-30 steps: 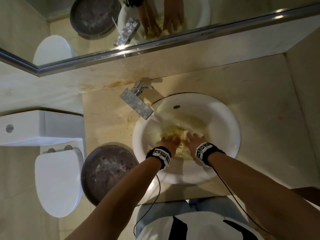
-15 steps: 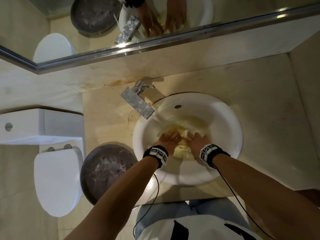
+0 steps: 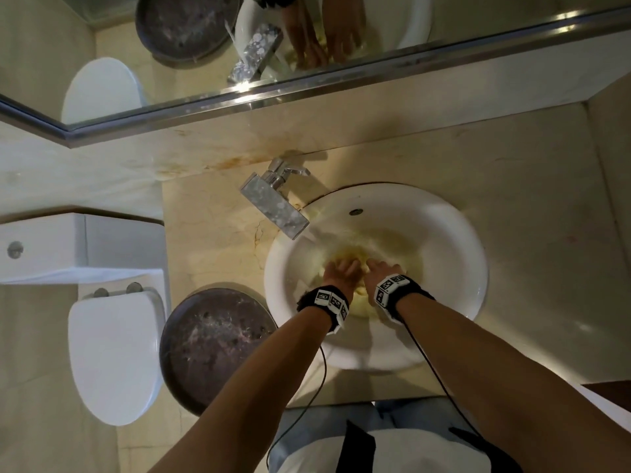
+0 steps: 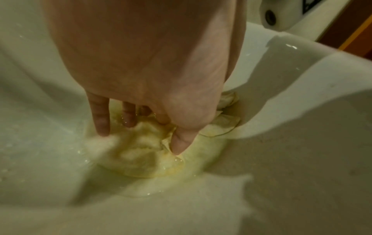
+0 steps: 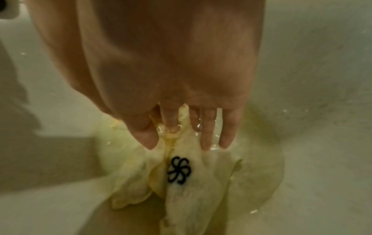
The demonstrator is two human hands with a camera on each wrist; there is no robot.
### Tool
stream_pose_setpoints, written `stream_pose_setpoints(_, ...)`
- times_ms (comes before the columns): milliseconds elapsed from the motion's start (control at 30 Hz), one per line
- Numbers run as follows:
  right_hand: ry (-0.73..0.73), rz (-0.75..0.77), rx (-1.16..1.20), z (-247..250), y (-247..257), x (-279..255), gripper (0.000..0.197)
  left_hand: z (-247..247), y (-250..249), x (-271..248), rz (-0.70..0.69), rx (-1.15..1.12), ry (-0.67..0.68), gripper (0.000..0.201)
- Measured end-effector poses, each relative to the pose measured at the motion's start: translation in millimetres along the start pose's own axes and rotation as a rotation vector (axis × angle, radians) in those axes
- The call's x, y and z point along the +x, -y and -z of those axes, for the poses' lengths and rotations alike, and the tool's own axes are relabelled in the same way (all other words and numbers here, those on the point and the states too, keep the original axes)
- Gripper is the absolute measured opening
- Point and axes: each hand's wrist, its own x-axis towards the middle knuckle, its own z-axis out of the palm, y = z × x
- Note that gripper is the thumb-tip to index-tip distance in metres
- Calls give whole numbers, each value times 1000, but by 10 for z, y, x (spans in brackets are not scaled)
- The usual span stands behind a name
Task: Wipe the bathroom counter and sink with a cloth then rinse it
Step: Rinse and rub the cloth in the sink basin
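One cloth, pale yellow and soaked, lies bunched at the bottom of the white sink, in shallow yellowish water. The cloth carries one black printed mark: a pinwheel of looped petals. No lettering can be read on it.

Two hands work in the basin, side by side and near each other. The left hand points down into the cloth. Its fingers are nearly straight and slightly spread, with the tips pressed into the wet folds; the thumb is also extended, its tip on the fabric. The right hand is set the same way: fingers straight, close together, tips pushed against the cloth just above the black mark, thumb alongside. Neither hand has fabric closed in its fist.

Each wrist carries one black band; two bands in all, each with white squares printed in black block patterns. These patterns are not readable as text.

One square chrome tap stands on the beige stone counter at the sink's upper left rim, its spout over the basin. One overflow hole sits in the far sink wall. One white toilet and one dark round bin lid stand to the left. One mirror runs above the counter.
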Motion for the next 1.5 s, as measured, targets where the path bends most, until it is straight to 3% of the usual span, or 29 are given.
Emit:
stream_pose_setpoints(167, 6, 79, 113, 136, -195, 23, 39, -38, 121, -26, -51, -93, -74, 71)
stream_pose_setpoints(233, -9, 76, 221, 173, -265, 11, 36, -1, 181, -66, -106, -207, -124, 73)
stream_pose_setpoints(300, -45, 36, 299, 213, -320, 22, 34, 64, 249, -87, -71, -340, -151, 78)
stream_pose_setpoints(433, -60, -44, 436, 92, -338, 56, 73, 69, 248, -105, -39, -282, -178, 86)
stream_pose_setpoints(533, 21, -15, 361, 31, -336, -3, 75, 102, 169, -121, -15, -216, -115, 68)
stream_pose_setpoints(667, 74, 21, 347, 71, -423, -71, 50, 203, 136, -206, -33, -372, 61, 41)
stream_pose_setpoints(767, 66, 50, 358, 204, -500, -106, 33, 405, 157, -367, -73, -441, 154, 5)
stream_pose_setpoints(900, -2, 92, 406, 541, -688, -247, 40, 779, 269, -559, -71, -480, 100, 6)
stream_pose_setpoints(1067, -237, 76, 392, 1006, -858, -484, 27, 1116, 516, -744, 58, -485, -103, 19)
stream_pose_setpoints(1200, -251, 29, 338, 987, -859, -527, 16, 1078, 505, -782, 121, -474, -231, 23)
stream_pose_setpoints(1300, -211, 30, 311, 751, -776, -550, 30, 885, 388, -739, 146, -480, -199, 30)
stream_pose_setpoints(1400, -83, 48, 266, 454, -651, -526, 30, 662, 248, -668, 96, -419, -26, 27)
stream_pose_setpoints(1500, -120, 87, 232, 205, -486, -410, 46, 427, 121, -570, 78, -432, -2, 31)
